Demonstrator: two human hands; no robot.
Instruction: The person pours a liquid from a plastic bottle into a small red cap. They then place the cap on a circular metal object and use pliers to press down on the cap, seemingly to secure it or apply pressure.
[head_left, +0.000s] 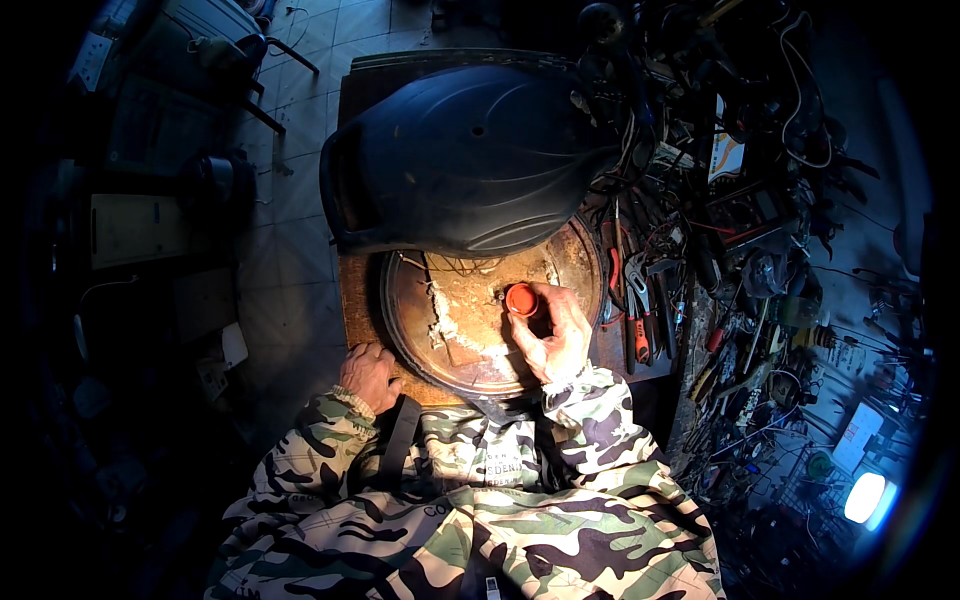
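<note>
My right hand point(556, 335) pinches a small round red cap point(521, 300) between thumb and fingers, its round face turned up. It is held over a round, worn brown disc point(470, 374) with a raised rim and a whitish crumbly line across it. At the near left corner of the wooden tabletop point(358, 300), my left hand point(370, 378) rests with its fingers curled in, beside the disc. Nothing shows in that hand. A large dark moulded shell point(460, 160) covers the far part of the disc.
Right of the disc lie red-handled pliers point(638, 310) and several other hand tools. Beyond them, a dense heap of cables and tools spreads, with a multimeter point(745, 215) among it. A bright lamp point(865, 497) glows at the lower right. Tiled floor point(290, 190) shows at the left.
</note>
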